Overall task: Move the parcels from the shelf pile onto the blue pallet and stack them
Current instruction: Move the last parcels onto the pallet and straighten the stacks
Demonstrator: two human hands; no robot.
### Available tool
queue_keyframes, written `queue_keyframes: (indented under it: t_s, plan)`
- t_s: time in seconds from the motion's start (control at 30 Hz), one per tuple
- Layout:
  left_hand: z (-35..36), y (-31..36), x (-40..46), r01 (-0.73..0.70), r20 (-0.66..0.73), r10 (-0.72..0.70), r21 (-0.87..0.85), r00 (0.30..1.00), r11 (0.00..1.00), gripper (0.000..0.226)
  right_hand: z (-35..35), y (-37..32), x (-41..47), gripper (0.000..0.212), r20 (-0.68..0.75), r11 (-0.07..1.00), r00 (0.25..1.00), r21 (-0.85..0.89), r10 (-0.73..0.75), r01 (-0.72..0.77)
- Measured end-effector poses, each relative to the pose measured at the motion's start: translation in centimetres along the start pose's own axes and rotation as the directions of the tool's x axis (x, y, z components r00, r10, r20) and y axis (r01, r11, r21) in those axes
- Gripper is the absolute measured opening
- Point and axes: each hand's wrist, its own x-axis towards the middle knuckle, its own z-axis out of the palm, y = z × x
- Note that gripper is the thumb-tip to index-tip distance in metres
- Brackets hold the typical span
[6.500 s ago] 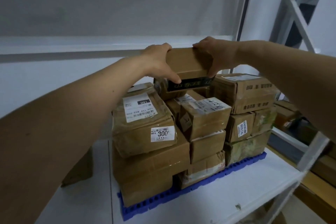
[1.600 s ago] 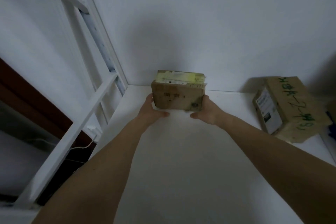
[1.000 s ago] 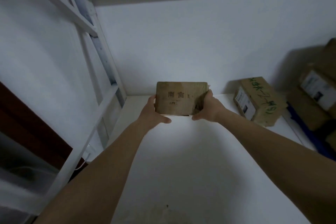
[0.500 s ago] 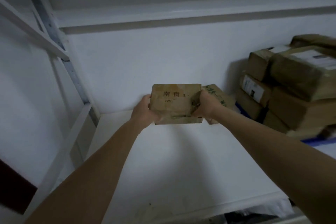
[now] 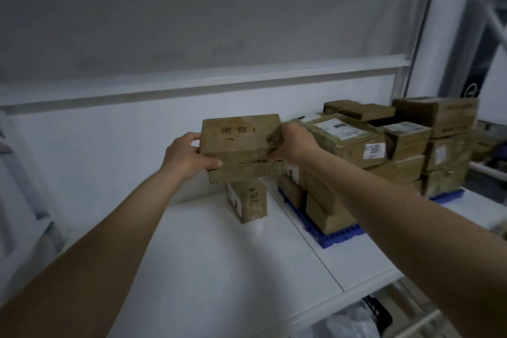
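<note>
Here, a flat brown cardboard parcel wrapped in clear tape [image 5: 241, 145] is held in the air above the white shelf board [image 5: 219, 269], between a lone upright brown parcel [image 5: 248, 200] below it and the stacked brown parcels [image 5: 384, 151] on the blue plastic pallet [image 5: 340, 236]. It is gripped at its two ends: the left hand [image 5: 186, 156] is curled round the left end, thumb under the front edge, and the right hand [image 5: 292, 143] is clamped round the right end. For a sound placement, the parcel is best kept level and carried rightward over the stack's top. It should be lowered onto a flat, broad parcel, not across a gap. The fingers are best withdrawn only once it is seen to sit square.
</note>
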Motion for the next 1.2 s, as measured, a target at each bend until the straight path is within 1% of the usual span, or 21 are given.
queue_keyframes:
  t_s: [0.13, 0.27, 0.33, 0.57, 0.7, 0.87, 0.97, 1.03, 1.07, 1.13, 1.2]
  plan:
    - [2.9, 4.1, -1.1, -0.033, -0.001, 0.033, -0.039, 0.999, 0.999, 0.087, -3.5, 3.3, -1.1, 0.044, -0.068, 1.0, 0.997, 0.009, 0.022, -0.021]
    - [6.3, 7.6, -2.5, -0.064, 0.006, 0.065, -0.057, 0.998, 0.996, 0.085, -6.8, 7.4, -2.2, 0.034, -0.093, 0.999, 0.995, 0.036, 0.035, -0.032]
    - [8.1, 9.5, -3.0, -0.071, 0.02, 0.073, -0.065, 0.997, 0.995, 0.086, -8.5, 9.6, -2.8, 0.033, -0.108, 0.998, 0.993, 0.049, 0.045, -0.04]
    - [14.7, 16.9, -4.3, -0.123, 0.06, 0.131, -0.121, 0.99, 0.985, 0.086, -15.2, 17.8, -4.4, 0.046, -0.188, 0.999, 0.981, 0.022, 0.053, -0.05]
    - [18.8, 19.6, -4.5, -0.134, 0.074, 0.143, -0.119, 0.987, 0.984, 0.086, -17.6, 22.6, -5.1, 0.044, -0.19, 0.995, 0.98, 0.082, 0.067, -0.052]
    - [22.4, 23.5, -3.7, -0.127, 0.096, 0.142, -0.149, 0.985, 0.981, 0.089, -20.2, 26.9, -4.8, 0.052, -0.254, 0.992, 0.964, 0.116, 0.072, -0.044]
    - [24.8, 26.0, -2.6, -0.187, 0.076, 0.196, -0.107, 0.978, 0.976, 0.1, -21.5, 29.6, -3.9, 0.051, -0.321, 0.986, 0.943, 0.162, 0.086, -0.035]
    - [26.7, 27.3, -1.6, -0.243, 0.074, 0.246, -0.053, 0.966, 0.969, 0.111, -22.2, 31.5, -3.0, 0.051, -0.358, 0.985, 0.929, 0.17, 0.093, -0.033]
    - [27.6, 27.9, -0.9, -0.267, 0.078, 0.27, -0.037, 0.96, 0.963, 0.113, -22.5, 32.4, -2.5, 0.05, -0.373, 0.986, 0.923, 0.166, 0.093, -0.032]
    - [29.4, 29.2, 0.8, -0.314, 0.087, 0.316, -0.041, 0.945, 0.949, 0.103, -23.1, 34.2, -1.0, 0.05, -0.393, 0.984, 0.915, 0.174, 0.096, -0.029]
    - [31.0, 30.8, 2.9, -0.341, 0.087, 0.348, -0.082, 0.934, 0.936, 0.084, -23.9, 36.1, 1.0, 0.047, -0.406, 0.981, 0.908, 0.194, 0.106, -0.027]
